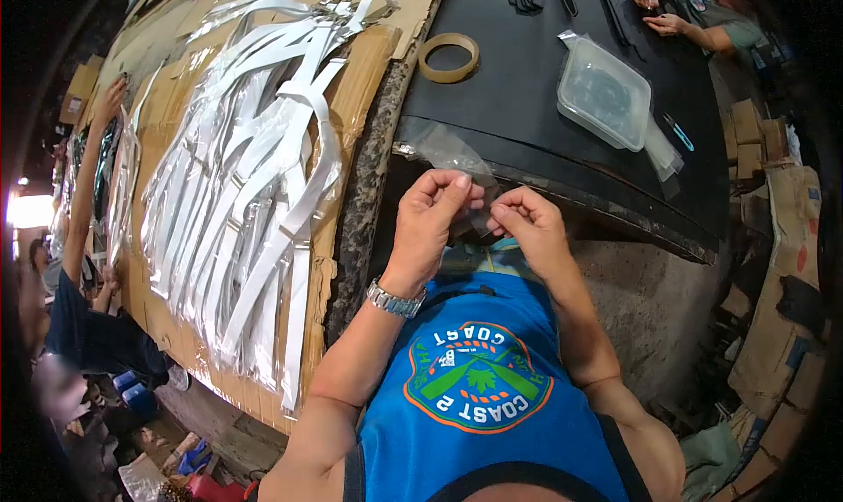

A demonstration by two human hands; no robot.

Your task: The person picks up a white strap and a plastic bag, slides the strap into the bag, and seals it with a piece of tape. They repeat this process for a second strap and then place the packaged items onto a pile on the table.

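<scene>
A thin clear plastic bag (454, 150) hangs over the near edge of the black table, in front of my body. My left hand (432, 216) pinches it between thumb and fingers. On its other side, my right hand (535, 230) is closed in a pinch at the bag's edge. To the left, white elastic straps (255, 168) with metal clips lie in a pile, many in clear plastic sleeves, on a cardboard-covered table (373, 72).
On the black table (518, 89) are a tape roll (449, 58), a plastic tub (606, 92), small blue-handled snips (678, 132) and black straps (606, 10). A co-worker's hands (659, 14) work at far right; another person's arm (83, 186) reaches over the left table.
</scene>
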